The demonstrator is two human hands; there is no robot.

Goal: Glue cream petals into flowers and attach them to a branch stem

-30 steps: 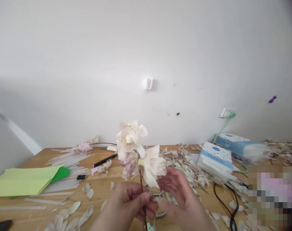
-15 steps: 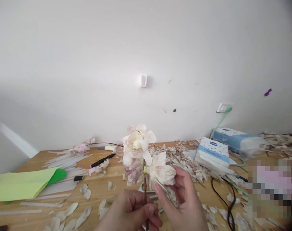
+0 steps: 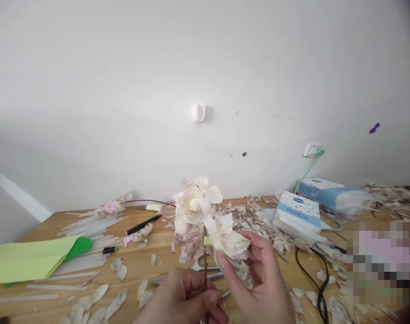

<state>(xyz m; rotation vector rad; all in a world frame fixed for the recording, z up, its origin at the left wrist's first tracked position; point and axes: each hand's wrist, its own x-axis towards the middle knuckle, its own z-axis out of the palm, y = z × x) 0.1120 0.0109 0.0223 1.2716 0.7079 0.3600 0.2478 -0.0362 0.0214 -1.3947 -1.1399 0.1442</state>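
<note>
Closest to the camera, the left hand pinches a thin stem in its fingers, upright above the tabletop, while the right hand grips the lowest blossom with its fingers. Several blossoms already sit on the stem — loose petals beside the hands and a heap of scraps farther back lie unused.

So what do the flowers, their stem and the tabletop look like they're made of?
Flowers: thin, matte, papery petals, off-white with purple streaks, crinkled like dried husk or paper; which of the two is unclear. Stem: thin, dark and rigid, perhaps a twig or wrapped wire. Tabletop: light wood, with visible grain and a low satin sheen.
</note>
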